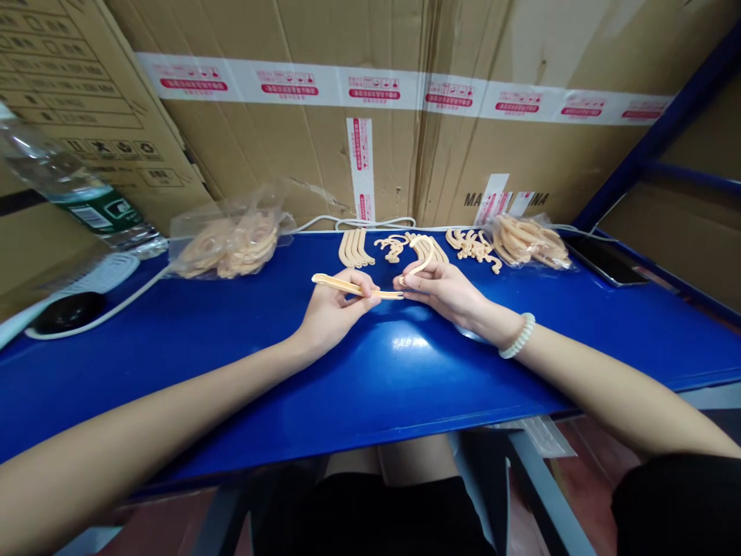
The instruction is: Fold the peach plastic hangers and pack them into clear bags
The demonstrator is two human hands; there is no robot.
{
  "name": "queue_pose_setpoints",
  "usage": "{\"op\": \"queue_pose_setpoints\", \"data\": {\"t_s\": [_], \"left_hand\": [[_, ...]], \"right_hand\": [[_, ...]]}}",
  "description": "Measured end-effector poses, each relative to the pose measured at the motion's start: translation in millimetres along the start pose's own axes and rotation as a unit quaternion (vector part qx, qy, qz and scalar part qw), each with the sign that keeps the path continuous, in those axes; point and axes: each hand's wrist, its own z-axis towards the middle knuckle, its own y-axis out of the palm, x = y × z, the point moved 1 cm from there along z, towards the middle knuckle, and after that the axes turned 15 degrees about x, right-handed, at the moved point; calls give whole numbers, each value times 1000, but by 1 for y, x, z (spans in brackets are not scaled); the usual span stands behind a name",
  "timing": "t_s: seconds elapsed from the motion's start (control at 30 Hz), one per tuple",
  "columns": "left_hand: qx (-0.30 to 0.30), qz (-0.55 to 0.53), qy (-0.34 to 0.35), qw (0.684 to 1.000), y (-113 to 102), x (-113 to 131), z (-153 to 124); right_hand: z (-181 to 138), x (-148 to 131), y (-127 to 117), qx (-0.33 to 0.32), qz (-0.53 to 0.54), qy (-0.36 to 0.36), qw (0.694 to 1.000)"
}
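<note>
My left hand is closed in a pinch on a long, thin peach-coloured plastic strip that lies level above the blue table. My right hand is closed on a curved peach plastic piece, and its fingertips meet the right end of the strip. Just behind the hands, loose pieces lie on the table: a row of curved strips, a small heap of hooked parts and more small parts.
A clear bag of peach parts lies at the back left, another bag at the back right. A phone rests far right. A water bottle, a white cable and a black round object sit left. Cardboard boxes wall the back.
</note>
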Motion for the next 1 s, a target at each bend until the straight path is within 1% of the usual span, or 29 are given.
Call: {"op": "queue_pose_setpoints", "data": {"t_s": [0.23, 0.33, 0.67, 0.87, 1.0], "left_hand": [[-13, 15, 10, 1000, -2, 1, 0], [-18, 15, 11, 1000, -2, 2, -1], [-36, 32, 23, 999, -3, 8, -2], [-19, 39, 33, 998, -3, 10, -3], [-20, 30, 28, 999, -3, 10, -3]], "right_hand": [[-5, -7, -1, -82, -19, 70, 994], [-5, -8, -1, -108, -17, 86, 990], [-7, -6, 1, -111, -26, 95, 989], [-5, -7, 0, -104, -18, 112, 988], [-4, -7, 0, -113, -16, 101, 988]]}}
